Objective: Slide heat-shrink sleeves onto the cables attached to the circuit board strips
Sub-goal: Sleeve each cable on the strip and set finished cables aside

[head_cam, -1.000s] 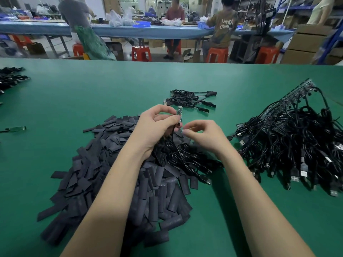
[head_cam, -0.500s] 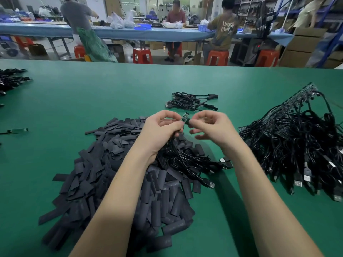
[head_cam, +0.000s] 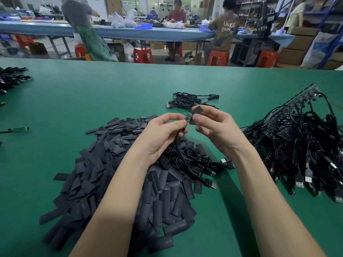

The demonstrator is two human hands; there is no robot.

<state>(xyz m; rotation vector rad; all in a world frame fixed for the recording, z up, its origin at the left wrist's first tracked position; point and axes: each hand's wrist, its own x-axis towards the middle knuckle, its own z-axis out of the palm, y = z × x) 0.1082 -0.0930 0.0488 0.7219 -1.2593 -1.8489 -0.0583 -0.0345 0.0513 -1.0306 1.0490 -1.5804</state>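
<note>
My left hand [head_cam: 163, 134] pinches a small green circuit board strip [head_cam: 188, 116] by its lower end, its black cable [head_cam: 187, 158] trailing down onto the table. My right hand [head_cam: 215, 127] pinches a flat black heat-shrink sleeve [head_cam: 197, 110] between thumb and forefinger, right beside the board's upper end. Under my left forearm spreads a big heap of loose black sleeves [head_cam: 115, 175].
A large tangle of black cables with board strips [head_cam: 300, 141] lies at the right. A small bundle of cables [head_cam: 191, 102] sits beyond my hands. More cables [head_cam: 11, 78] and one loose board [head_cam: 18, 129] lie at the left. People work at a blue table behind.
My right hand has lifted the sleeve from beside my left fingers up to the top end of the board. Both hands have risen slightly above the heap.
</note>
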